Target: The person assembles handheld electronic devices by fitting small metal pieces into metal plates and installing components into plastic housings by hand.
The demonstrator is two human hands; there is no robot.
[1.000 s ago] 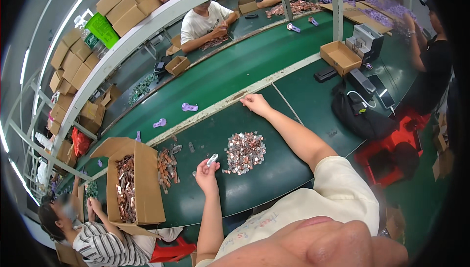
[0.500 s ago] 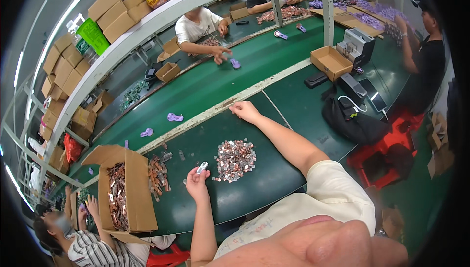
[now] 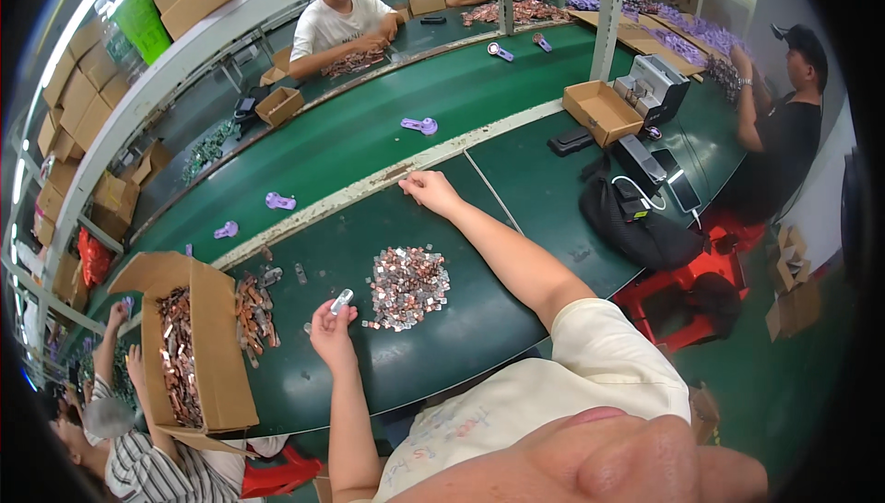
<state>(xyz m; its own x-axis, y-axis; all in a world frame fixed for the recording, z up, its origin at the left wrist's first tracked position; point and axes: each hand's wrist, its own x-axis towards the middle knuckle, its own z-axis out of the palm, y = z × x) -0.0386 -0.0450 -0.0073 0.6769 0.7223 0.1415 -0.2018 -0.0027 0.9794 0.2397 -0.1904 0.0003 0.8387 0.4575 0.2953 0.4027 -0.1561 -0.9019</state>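
Note:
My left hand is raised over the near side of the green table, its fingers closed on a small, oblong, silvery-clear piece. To its right a loose pile of small square metal pieces, silver and copper coloured, lies on the tabletop. My right hand is beyond that pile, at the pale rail along the belt. Its fingers are curled together, and whatever they may hold is hidden. Left of my left hand, copper-coloured strips lie beside an open cardboard box filled with similar strips.
Past the rail runs a green belt carrying purple pieces. At right are a small cardboard box, a grey machine, a phone and a black bag. Several people work around; a shelf frame rises beyond the belt.
My view has shifted, so the scene sits further left and higher. The person across has drawn a hand back from the purple piece on the belt. My hands keep nearly the same pose.

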